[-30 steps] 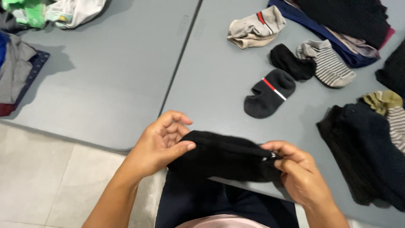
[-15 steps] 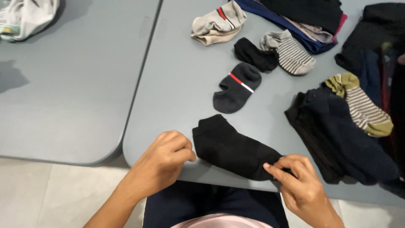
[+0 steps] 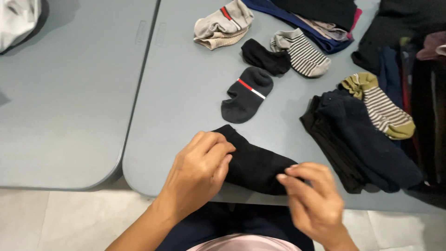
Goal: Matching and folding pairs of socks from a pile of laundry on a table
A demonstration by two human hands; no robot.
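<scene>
Black sock [image 3: 254, 162] lies flat between both hands [image 3: 197, 174].

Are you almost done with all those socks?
Not yet. A few socks look paired, like the grey pair at the table's far edge. The left hand and right hand are on a black sock. Loose socks remain: a striped one, a yellow-striped one, dark ones.

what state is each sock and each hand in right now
black sock: flat on the table's near edge, under both hands
left hand: fingers curled, resting on the sock's left end
right hand: fingertips at the sock's right end, grip unclear
dark sock with red and white stripe: lying flat, untouched
striped grey sock: lying loose
olive striped sock: on a dark pile
</scene>
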